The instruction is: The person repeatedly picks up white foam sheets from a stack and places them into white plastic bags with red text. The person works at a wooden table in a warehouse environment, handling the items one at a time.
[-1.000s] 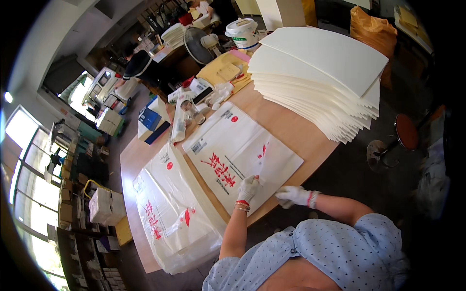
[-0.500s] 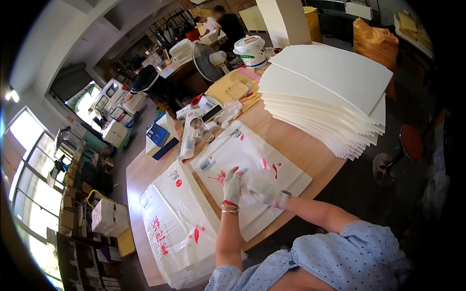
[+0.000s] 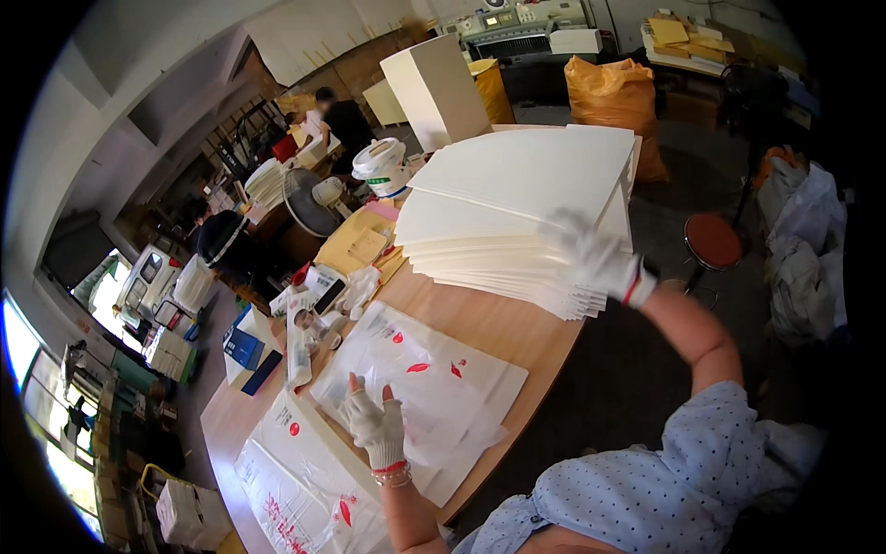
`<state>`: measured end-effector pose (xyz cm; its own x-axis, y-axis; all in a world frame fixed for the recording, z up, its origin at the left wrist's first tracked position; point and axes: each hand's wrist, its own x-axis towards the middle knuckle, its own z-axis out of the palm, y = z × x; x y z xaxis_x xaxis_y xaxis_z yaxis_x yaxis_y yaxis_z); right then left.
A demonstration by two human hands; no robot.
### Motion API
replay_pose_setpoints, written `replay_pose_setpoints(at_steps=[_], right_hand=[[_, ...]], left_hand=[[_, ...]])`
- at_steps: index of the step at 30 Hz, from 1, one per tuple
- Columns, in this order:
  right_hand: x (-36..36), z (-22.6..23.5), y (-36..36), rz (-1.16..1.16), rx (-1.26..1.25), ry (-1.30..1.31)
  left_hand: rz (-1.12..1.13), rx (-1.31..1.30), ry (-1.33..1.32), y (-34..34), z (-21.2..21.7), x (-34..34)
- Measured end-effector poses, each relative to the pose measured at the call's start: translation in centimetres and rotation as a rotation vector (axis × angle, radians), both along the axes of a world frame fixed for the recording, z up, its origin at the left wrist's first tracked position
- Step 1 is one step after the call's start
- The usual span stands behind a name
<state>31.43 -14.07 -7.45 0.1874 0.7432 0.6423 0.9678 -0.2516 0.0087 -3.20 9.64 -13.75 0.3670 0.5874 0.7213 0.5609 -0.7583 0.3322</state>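
Printing: red characters and a red disc on the left bag stack (image 3: 300, 462); red marks on the flat bag (image 3: 438, 397) beside it, on the worktop (image 3: 452, 303).
Left hand (image 3: 375, 423): gloved, loosely spread, nothing seen in it, raised before both; contact unclear.
Right hand (image 3: 600, 260): blurred, at the white sheets' (image 3: 531, 180) near edge; finger opening and grip cannot be told.
Right arm: reaching outward, elbow bent.

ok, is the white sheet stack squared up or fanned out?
Fanned out. The stack shows staggered near edges, not one flush face. The right hand is blurred in front; contact, cannot tell.
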Motion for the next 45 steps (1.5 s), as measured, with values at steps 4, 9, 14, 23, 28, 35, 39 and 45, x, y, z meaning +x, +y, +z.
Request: replay_pose_setpoints(at_steps=[4, 9, 14, 23, 28, 35, 39, 45], right_hand=[[10.0, 2.6, -2.5, -0.004, -0.173, 0.308], [13.8, 2.2, -1.3, 0.213, -0.039, 0.160], [-5.0, 7.2, -5.3, 0.352, -0.047, -0.280], [3.7, -5.2, -16.6, 0.010, -0.100, 0.610], [-11.7, -10.2, -8.9, 0.370, 0.565, 1.267], [-15.2, -11.7, -6.5, 0.223, 0.616, 1.333], [-14.8, -9.6, -9.5, 0.258, 0.499, 0.835], [-17.0, -6.7, -10.2, 0.273, 0.160, 0.665]], left_hand=[[-0.318, -0.094, -0.223, -3.7, 1.4, 2.3], [-0.983, -0.976, -0.077, -10.4, 1.8, 10.3], [-1.418, -2.068, -0.651, -10.9, 2.8, 16.4], [-0.902, -1.316, 0.169, -12.9, 12.2, 5.7], [-0.780, -0.520, 0.308, -21.0, 0.9, 6.5], [-0.354, -0.175, 0.242, -9.4, -0.3, 1.2], [-0.095, -0.761, 0.038, 1.1, 0.9, -3.1], [-0.836, -1.518, -0.730, 8.2, -3.1, 1.4]])
